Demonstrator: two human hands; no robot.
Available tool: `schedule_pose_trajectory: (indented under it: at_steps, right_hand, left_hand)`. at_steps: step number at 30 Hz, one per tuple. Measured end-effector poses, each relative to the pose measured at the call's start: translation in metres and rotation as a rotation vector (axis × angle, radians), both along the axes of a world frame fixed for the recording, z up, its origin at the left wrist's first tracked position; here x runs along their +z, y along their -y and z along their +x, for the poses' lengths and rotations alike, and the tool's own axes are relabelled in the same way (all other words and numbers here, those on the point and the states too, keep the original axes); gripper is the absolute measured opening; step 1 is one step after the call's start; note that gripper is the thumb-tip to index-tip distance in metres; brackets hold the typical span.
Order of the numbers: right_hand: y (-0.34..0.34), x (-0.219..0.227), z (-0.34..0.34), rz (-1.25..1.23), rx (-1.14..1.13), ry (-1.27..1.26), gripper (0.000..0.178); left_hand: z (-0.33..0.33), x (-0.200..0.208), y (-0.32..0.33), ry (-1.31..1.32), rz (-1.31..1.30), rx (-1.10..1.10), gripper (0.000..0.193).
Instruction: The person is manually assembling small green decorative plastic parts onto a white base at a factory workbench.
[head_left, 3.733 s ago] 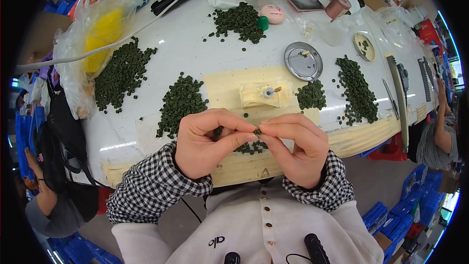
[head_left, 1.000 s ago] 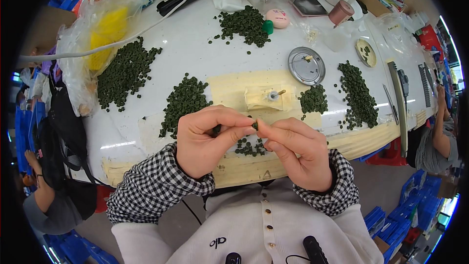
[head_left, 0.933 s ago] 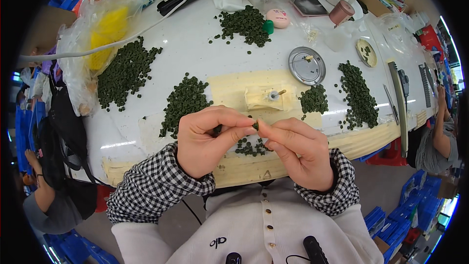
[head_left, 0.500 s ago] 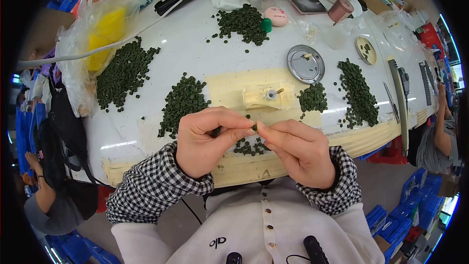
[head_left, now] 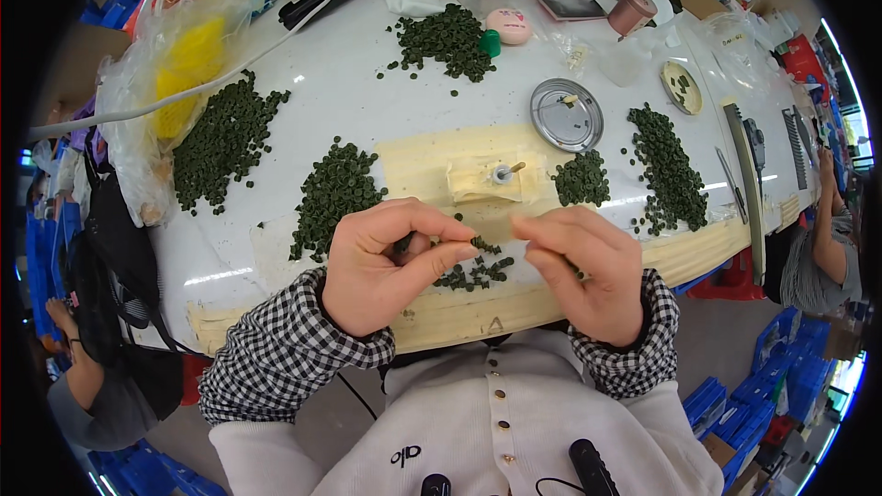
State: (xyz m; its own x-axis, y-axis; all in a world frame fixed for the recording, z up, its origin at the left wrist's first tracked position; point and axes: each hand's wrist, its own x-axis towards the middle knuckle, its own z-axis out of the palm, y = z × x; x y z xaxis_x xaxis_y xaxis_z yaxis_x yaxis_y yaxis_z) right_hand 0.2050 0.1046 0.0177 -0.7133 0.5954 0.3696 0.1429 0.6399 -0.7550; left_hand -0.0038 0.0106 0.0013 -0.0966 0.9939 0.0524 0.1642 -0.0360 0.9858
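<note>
Between the thumb and forefinger of my left hand (head_left: 381, 253) is a small dark green round piece (head_left: 476, 242), mostly hidden by the fingertips. My right hand (head_left: 588, 266) is a short way to the right, thumb and forefinger apart, with nothing visible between them. Below the fingertips a loose cluster of the same dark green pieces (head_left: 473, 276) lies near the table's front edge. Just beyond both hands, a taped cream block (head_left: 469, 186) holds a small upright peg (head_left: 503, 173) with a tan stick leaning out of it.
Heaps of green pieces surround the work spot: left pile (head_left: 335, 193), far-left pile (head_left: 225, 142), back pile (head_left: 450, 41), small right pile (head_left: 582, 178), right pile (head_left: 666, 170). A round metal lid (head_left: 551, 129) lies behind. A white cable (head_left: 119, 112) crosses the left side. Tweezers (head_left: 731, 186) lie at right.
My right hand has drawn away to the right from my left fingertips, and its thumb and forefinger have parted. My left hand keeps its pinch in nearly the same place.
</note>
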Motion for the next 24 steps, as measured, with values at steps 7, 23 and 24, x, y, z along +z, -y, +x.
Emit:
schedule_pose_trajectory:
  at_steps: [7,23,24]
  right_hand:
    - [-0.014,-0.002,0.032,0.239,-0.184,0.291,0.013]
    - [-0.009,-0.02,0.015,0.311,-0.216,0.346,0.012]
    - [-0.008,-0.019,0.013,0.317,-0.201,0.346,0.012]
  left_hand:
    - [0.001,-0.002,-0.005,-0.236,-0.085,-0.138,0.014]
    - [-0.004,-0.001,-0.009,0.651,-0.418,-0.186,0.017]
    - [-0.004,-0.003,-0.008,0.702,-0.398,-0.213,0.018]
